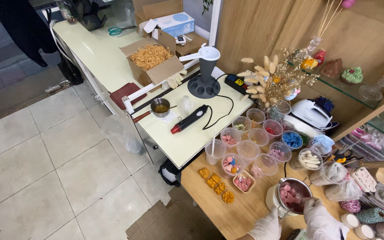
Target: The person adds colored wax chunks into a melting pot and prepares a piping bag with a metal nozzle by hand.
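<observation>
The metal pot point(293, 194) of pink wax pieces is seen on the wooden desk point(241, 215), reached into by the gloved right hand point(321, 218); the left hand point(266, 226) is beside it, grips unclear.

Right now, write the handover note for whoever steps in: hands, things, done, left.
Left hand: gloved, open, by the base of the melting pot.
Right hand: gloved, at the pot's near rim; whether it holds anything cannot be told.
Things: the pot stands on the wooden table and holds pink wax pieces, still solid. Orange flower shapes lie to its left, cups of coloured pieces behind.
Done: pot loaded.
Left: pieces not yet melted.
</observation>
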